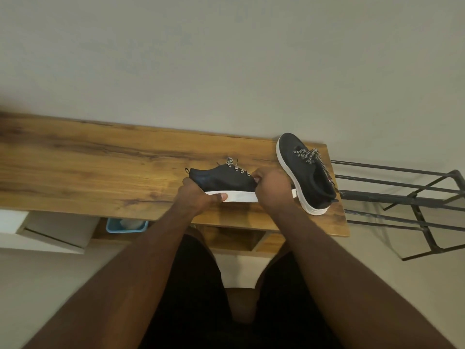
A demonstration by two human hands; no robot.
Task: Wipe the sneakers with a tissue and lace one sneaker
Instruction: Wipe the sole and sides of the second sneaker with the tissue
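A wood-grain counter [100, 167] stands against a plain pale wall. On it the near sneaker [224, 181] is steadied by the left hand [198, 195], thumb along its white sole. The right hand [273, 187] curls over the toe, pinching something white, probably the tissue. Short firm strokes suit best, heel braced. The toe is hidden; the second sneaker [305, 172] lies far right.

Your left: bare wooden tabletop [88, 172], open reach. Your right: second sneaker [305, 172] and metal rack [402, 197] crowd table edge.
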